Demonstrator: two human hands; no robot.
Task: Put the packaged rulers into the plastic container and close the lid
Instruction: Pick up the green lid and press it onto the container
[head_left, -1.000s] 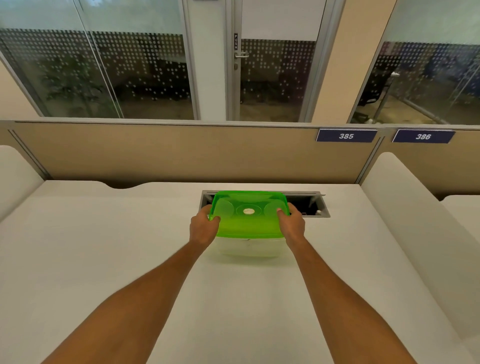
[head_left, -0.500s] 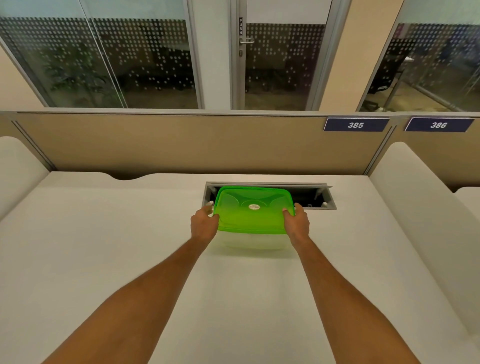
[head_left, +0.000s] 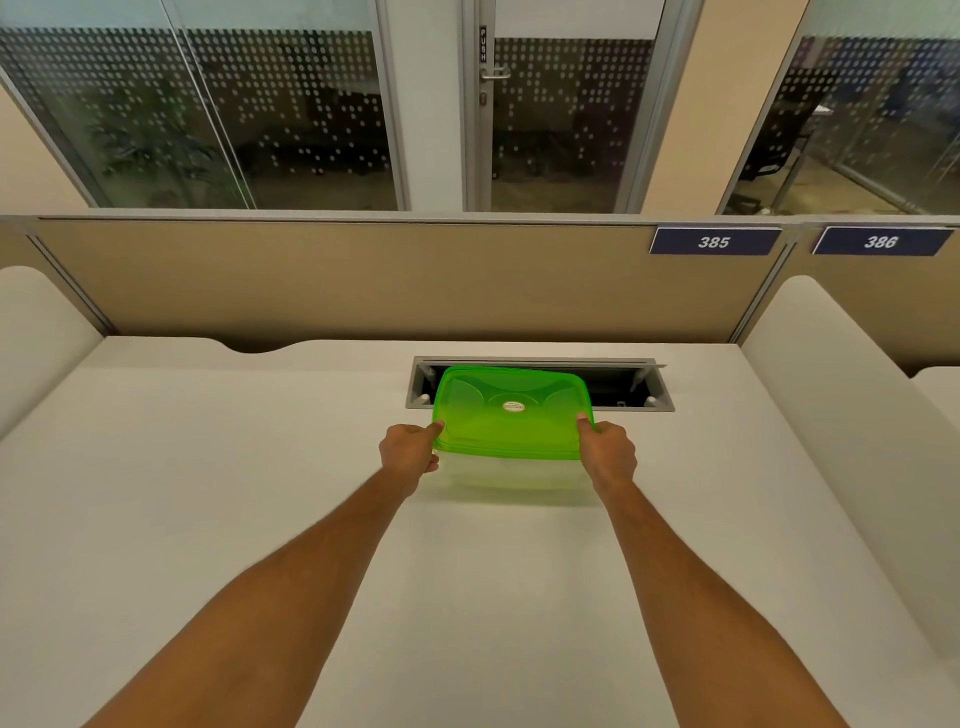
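A clear plastic container (head_left: 511, 474) stands on the white desk (head_left: 208, 493) just in front of a cable slot. Its translucent green lid (head_left: 511, 415) lies on top of it. My left hand (head_left: 408, 453) grips the container's left side with the thumb on the lid's edge. My right hand (head_left: 609, 453) grips the right side the same way. What lies inside the container is too faint to make out; I see no packaged rulers.
A grey open cable slot (head_left: 641, 387) is set in the desk right behind the container. A beige partition (head_left: 337, 280) with number plates 385 (head_left: 714, 241) and 386 closes the back. White padded dividers (head_left: 852, 415) flank the desk.
My thumbs have slid towards the lid's near corners. The container has stayed in place in front of the slot, and the view has shifted slightly.
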